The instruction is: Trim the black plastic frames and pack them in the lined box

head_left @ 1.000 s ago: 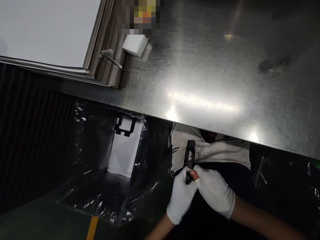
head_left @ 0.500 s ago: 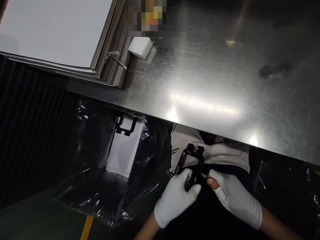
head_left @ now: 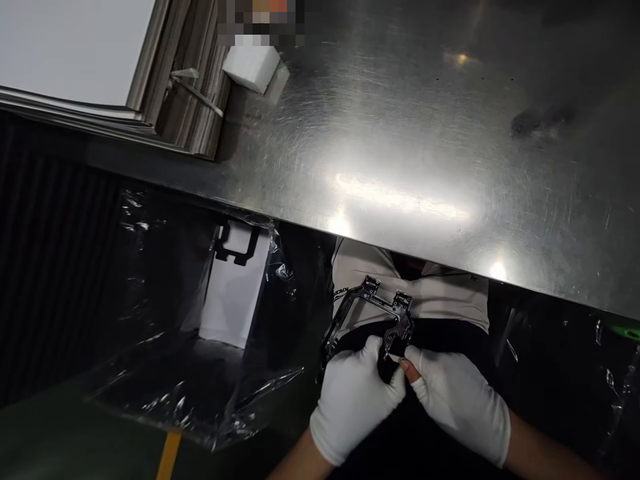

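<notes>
A black angular frame part (head_left: 383, 303) is held over my lap, below the metal table's edge. My left hand (head_left: 353, 397), in a white glove, is closed round the lower part of it. Close on the right is my right hand (head_left: 453, 397), also gloved, with a bare fingertip showing. Its thumb and finger are pinched together at the frame's lower end; what lies between them is too small to make out. A similar black frame (head_left: 237, 257) rests on a white box (head_left: 233, 293) inside clear plastic at the left.
The metal table (head_left: 400, 133) spans the upper view. On it stand a tied stack of grey sheets (head_left: 193, 87) and a white foam block (head_left: 251, 63). A green object (head_left: 625, 331) lies at the right edge, near clear plastic.
The held black frame has turned, so its detailed face now shows. Both hands have shifted slightly left in view and come closer together. The camera view has moved a little.
</notes>
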Available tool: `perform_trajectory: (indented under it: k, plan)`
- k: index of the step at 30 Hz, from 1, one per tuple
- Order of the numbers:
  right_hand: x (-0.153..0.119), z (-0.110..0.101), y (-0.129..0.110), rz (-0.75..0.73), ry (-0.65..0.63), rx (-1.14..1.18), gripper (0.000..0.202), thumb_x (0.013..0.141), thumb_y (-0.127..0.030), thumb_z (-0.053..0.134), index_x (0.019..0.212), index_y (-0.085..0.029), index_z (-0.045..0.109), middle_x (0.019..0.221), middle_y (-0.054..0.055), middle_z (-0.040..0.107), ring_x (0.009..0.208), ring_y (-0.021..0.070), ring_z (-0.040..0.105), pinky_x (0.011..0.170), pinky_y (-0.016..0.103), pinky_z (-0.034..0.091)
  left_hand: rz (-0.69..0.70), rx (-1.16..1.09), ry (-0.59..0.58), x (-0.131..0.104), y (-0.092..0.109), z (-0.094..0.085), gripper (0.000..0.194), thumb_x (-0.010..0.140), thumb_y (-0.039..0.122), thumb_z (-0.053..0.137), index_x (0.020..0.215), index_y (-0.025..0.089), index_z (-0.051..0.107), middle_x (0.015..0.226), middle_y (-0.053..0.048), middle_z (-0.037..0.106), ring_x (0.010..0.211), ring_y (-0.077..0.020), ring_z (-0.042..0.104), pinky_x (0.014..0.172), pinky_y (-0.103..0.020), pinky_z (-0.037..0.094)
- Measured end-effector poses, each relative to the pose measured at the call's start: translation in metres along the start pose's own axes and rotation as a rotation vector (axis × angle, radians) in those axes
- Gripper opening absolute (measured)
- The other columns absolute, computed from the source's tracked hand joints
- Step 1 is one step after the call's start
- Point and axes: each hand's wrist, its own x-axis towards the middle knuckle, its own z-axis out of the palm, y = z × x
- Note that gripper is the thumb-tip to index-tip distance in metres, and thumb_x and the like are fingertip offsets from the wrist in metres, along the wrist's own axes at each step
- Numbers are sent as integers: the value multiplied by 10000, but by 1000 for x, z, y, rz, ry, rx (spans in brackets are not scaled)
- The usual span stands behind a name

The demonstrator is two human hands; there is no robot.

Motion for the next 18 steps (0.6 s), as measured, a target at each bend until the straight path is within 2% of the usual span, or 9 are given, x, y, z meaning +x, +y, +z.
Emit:
perform_trajectory:
  k: [6, 13, 18]
  plan:
    - [0, 0, -3, 40, -49, -78, 453, 1154, -438, 293, 1021, -225, 671, 846, 18, 782, 669, 196, 745, 591, 284, 468, 48, 82, 97, -2, 4, -1, 188, 860, 365, 662, 941, 198, 637, 573, -42, 660, 510, -296, 685, 555, -383, 465]
    - [-4, 17, 4, 32, 102, 22, 557, 1164, -540, 223, 1031, -238, 671, 779, 12, 740, 635, 178, 722, 573, 270, 470, 56, 198, 198, -4, 7, 2, 219, 859, 425, 657, 818, 210, 641, 521, -38, 606, 466, -269, 638, 506, -371, 434]
    - [-4, 27, 6, 56, 130, 24, 626, 1155, -600, 180, 1044, -241, 681, 776, 15, 751, 628, 182, 734, 564, 271, 473, 67, 257, 306, -5, 10, 5, 301, 908, 463, 620, 713, 236, 590, 464, -18, 540, 413, -243, 587, 482, -364, 390]
